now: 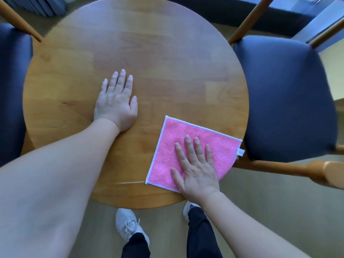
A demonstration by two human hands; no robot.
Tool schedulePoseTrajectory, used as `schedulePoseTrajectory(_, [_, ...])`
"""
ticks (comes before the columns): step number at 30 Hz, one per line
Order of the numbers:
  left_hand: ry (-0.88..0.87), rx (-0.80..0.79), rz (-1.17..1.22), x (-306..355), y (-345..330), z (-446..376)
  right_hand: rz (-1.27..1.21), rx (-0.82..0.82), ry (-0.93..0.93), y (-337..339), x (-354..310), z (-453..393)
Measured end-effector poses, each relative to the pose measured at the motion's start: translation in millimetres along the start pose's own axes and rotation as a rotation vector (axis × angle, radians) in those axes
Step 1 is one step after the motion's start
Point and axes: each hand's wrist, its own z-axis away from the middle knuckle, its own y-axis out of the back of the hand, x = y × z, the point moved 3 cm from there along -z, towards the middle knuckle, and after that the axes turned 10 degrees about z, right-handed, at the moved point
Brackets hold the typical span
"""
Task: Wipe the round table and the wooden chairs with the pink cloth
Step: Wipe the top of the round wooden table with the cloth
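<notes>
Hands: left (116, 103) flat on bench (167, 62), fingers straight, holding nothing; right (195, 168) flat, pressing cloth (186, 131) | cloth: spread at bench's near-right edge | progress: wiping looks underway; 2 chairs (283, 94) likely left

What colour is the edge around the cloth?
White, around the pink cloth, seen from the head camera.

Cloth (193, 146) on table (149, 53) under right hand (195, 170); left hand (115, 105) beside it; chairs (286, 97) flank both sides
</notes>
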Motion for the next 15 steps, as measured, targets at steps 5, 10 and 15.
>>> schedulePoseTrajectory(5, [0.010, -0.016, -0.016, 6, -4, 8, -0.019, 0.009, -0.016, 0, 4, 1])
schedulePoseTrajectory(10, [0.001, -0.021, -0.029, 11, -6, 7, -0.005, 0.015, -0.040, 0, 22, -13])
schedulePoseTrajectory(15, [0.014, -0.018, -0.032, 15, -8, -7, 0.001, -0.009, -0.088, 2, 59, -47])
